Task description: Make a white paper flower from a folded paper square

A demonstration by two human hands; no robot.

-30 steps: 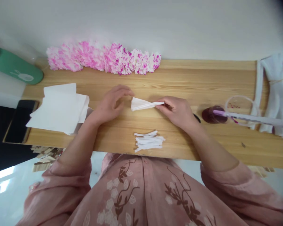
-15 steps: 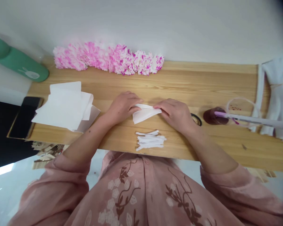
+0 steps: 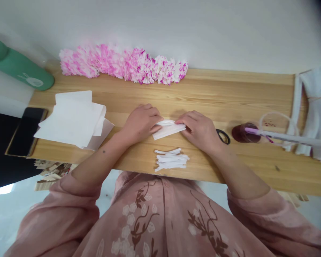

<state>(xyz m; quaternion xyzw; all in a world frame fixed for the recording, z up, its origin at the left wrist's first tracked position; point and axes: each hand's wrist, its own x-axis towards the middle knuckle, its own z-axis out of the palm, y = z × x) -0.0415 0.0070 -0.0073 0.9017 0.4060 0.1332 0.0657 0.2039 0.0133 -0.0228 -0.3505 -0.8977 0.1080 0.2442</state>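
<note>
Between my two hands lies a white sheet of paper (image 3: 168, 130), its far edge gathered into narrow pleats. My left hand (image 3: 143, 123) pinches the left end of the folds between thumb and fingers. At the right end, my right hand (image 3: 198, 129) grips the same pleated edge, with its thumb mostly hidden. The unfolded part of the sheet points toward my body. Just in front of it on the table rests a small pile of thin white strips (image 3: 172, 159).
White paper sheets (image 3: 69, 117) lie left, beside a phone (image 3: 26, 132) and green bottle (image 3: 24, 67). Pink-and-white ruffled flowers (image 3: 117, 64) line the wall. At right are a black ring (image 3: 223, 136), a cup of dark red liquid (image 3: 239, 133), a pen-like stick (image 3: 291, 136) and bundled white strips (image 3: 314, 107).
The flat part of the paper has become shorter as its far edge is folded further. Both hands stay on it, shifted very slightly to the right.
</note>
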